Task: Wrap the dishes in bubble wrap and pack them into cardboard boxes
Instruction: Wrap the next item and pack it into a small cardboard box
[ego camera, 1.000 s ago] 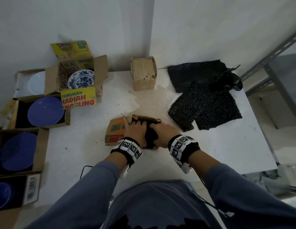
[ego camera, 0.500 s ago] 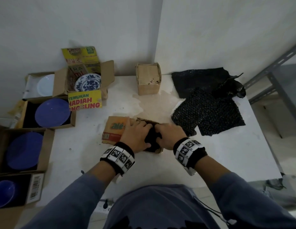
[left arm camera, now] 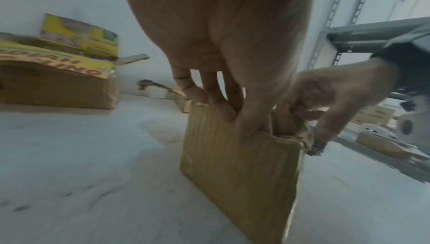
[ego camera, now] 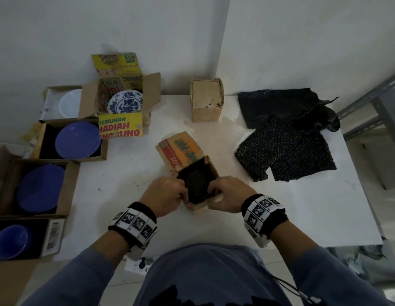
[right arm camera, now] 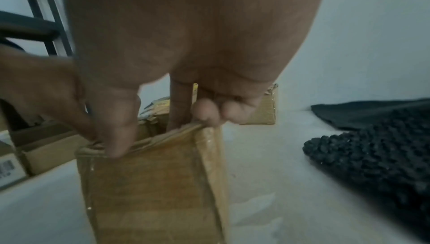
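At a white table (ego camera: 117,208) set in a corner, a person in grey sleeves works a black bubble-wrapped bundle (ego camera: 197,184) down into a small brown cardboard box (ego camera: 210,173) standing open at the near middle of the tabletop. Open cardboard boxes holding blue plates (ego camera: 78,140) line the left edge, and loose black bubble-wrap sheets (ego camera: 284,154) lie well apart to the right.

The left hand (ego camera: 166,196) curls over the box's left rim, fingers inside against the wrap and thumb outside on the wall. The right hand (ego camera: 230,196) does the same on the right rim, pinching cardboard and wrap together (a frayed black corner pokes out beside it in the left wrist view).

Done well, this step looks to call for even pressure from both sides, so the bundle sinks level rather than wedging on one edge. The printed flap (ego camera: 181,150) lying back behind the opening should stay clear until the bundle sits fully below the rim; the thin, creased walls could buckle if squeezed hard.
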Action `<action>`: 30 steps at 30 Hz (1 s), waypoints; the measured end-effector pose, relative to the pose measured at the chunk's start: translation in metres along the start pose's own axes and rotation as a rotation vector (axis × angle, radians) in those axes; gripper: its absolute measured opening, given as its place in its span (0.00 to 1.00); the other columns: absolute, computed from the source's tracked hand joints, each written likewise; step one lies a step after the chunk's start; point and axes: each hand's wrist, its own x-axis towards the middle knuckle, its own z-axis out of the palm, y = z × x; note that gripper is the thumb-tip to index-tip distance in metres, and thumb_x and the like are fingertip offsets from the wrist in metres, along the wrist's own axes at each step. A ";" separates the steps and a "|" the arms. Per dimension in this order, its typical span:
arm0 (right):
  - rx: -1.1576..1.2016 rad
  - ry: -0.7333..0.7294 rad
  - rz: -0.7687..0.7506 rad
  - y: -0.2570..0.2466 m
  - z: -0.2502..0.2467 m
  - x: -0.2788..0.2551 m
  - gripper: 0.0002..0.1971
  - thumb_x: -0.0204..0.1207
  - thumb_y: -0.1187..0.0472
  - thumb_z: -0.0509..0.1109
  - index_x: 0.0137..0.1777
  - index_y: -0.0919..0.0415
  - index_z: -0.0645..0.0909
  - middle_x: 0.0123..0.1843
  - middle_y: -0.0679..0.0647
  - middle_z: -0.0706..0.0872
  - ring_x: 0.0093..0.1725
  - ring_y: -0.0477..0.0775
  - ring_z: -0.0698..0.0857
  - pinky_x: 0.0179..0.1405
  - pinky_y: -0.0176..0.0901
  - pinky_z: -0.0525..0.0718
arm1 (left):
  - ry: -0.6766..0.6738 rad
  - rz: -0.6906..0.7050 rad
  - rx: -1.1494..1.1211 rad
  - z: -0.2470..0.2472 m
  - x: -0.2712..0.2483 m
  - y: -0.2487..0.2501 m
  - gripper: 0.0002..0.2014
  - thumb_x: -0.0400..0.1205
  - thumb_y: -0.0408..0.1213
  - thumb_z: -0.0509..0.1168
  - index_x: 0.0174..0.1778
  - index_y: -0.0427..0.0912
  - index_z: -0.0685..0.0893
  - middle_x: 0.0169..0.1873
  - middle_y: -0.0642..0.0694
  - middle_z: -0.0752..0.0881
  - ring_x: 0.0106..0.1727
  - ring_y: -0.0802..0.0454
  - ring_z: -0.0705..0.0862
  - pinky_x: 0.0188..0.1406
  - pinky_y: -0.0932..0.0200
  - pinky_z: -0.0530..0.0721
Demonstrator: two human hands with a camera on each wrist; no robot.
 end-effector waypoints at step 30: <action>0.733 0.579 -0.089 -0.004 -0.031 0.014 0.08 0.72 0.64 0.79 0.45 0.50 0.89 0.46 0.44 0.89 0.47 0.45 0.87 0.49 0.44 0.83 | 0.394 -0.700 -1.275 -0.039 -0.009 0.041 0.12 0.88 0.37 0.55 0.61 0.44 0.82 0.36 0.40 0.92 0.39 0.42 0.90 0.39 0.56 0.82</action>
